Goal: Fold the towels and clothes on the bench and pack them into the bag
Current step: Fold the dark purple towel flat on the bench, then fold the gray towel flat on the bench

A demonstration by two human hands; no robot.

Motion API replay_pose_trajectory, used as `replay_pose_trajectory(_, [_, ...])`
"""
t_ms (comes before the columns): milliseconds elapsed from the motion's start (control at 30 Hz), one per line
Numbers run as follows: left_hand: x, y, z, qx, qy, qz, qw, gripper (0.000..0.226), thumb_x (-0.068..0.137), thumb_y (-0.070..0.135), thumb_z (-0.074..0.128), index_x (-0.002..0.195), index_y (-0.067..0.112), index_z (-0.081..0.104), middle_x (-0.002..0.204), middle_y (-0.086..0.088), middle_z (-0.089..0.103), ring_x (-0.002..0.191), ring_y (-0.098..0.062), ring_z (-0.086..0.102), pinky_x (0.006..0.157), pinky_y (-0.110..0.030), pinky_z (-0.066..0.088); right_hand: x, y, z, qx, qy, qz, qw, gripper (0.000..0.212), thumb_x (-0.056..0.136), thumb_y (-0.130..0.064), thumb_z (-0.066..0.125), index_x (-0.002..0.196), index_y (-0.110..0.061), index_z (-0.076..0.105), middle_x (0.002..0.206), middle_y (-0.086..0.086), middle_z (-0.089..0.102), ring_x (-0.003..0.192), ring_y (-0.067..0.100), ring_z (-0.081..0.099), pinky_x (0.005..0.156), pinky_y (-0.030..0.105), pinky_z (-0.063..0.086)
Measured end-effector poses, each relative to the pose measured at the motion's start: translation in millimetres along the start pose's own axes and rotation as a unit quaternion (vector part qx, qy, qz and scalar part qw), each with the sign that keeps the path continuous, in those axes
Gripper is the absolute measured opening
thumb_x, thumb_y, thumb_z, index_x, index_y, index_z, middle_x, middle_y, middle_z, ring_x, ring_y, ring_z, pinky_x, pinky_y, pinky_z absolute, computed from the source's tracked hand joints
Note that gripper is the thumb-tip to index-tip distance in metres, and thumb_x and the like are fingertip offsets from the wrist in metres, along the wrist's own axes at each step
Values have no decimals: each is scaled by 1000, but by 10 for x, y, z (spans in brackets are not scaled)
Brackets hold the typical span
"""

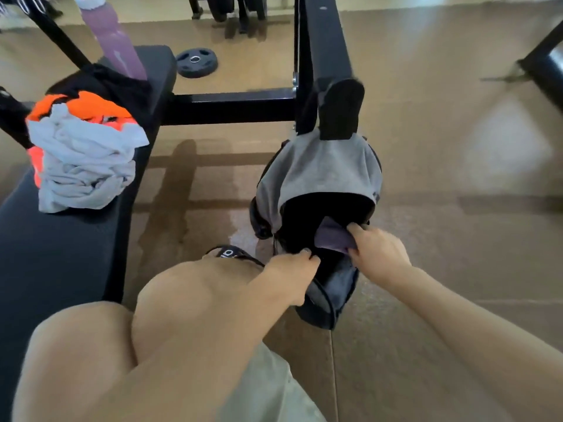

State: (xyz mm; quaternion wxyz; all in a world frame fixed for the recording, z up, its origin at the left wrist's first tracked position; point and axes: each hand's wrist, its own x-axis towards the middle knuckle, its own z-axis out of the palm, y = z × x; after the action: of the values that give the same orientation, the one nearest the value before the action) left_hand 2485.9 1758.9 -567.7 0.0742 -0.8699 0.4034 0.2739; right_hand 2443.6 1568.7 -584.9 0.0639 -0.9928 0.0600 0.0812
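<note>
A grey and black bag (316, 175) stands open on the floor to the right of the black bench (61, 254). My left hand (292, 275) grips the near edge of the bag's opening. My right hand (377, 251) holds a folded purple cloth (332, 236) at the mouth of the bag, partly inside. On the bench lies a crumpled pile: a light grey garment (82, 166) on top of an orange one (91, 108), with a black garment (106, 80) behind them.
A purple bottle (112, 38) stands on the bench behind the pile. A black machine frame (323, 56) rises right behind the bag. A weight plate (196, 62) lies on the floor beyond. My knees (182, 300) are at the bench's near end.
</note>
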Motion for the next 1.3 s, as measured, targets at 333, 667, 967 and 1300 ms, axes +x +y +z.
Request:
replay_pose_trajectory(333, [188, 73, 240, -8, -144, 45, 988, 35, 98, -4, 49, 132, 3, 53, 125, -14, 51, 107, -35, 59, 72, -39, 40, 526, -636, 846, -57, -10, -68, 996, 39, 68, -18, 76, 107, -15, 70, 81, 8, 72, 80, 32, 69, 74, 38, 55])
replay_pose_trajectory(667, [-166, -246, 89, -34, -224, 20, 974, 29, 98, 13, 52, 125, 6, 57, 127, -13, 57, 110, -30, 58, 84, -37, 47, 482, -672, 1238, -166, -114, -64, 977, 31, 102, -14, 40, 130, -9, 52, 131, 15, 59, 119, 36, 56, 96, 41, 43])
replay_pose_trajectory(967, [-474, -448, -269, -55, -121, -1, 991, 14, 99, 30, 46, 96, 20, 54, 108, 0, 61, 85, -20, 52, 57, -29, 32, 675, -695, 1058, -143, -133, 69, 978, 39, 102, -3, 36, 136, -2, 54, 137, 16, 57, 119, 30, 63, 89, 36, 50])
replay_pose_trajectory(1300, [-748, -1296, -644, -221, 148, -62, 962, 27, 99, 27, 58, 124, 23, 67, 119, 4, 66, 108, -15, 62, 91, -33, 49, 798, -1161, 502, 0, -167, 117, 979, 39, 98, -3, 49, 136, -4, 54, 133, 16, 57, 122, 35, 59, 89, 40, 51])
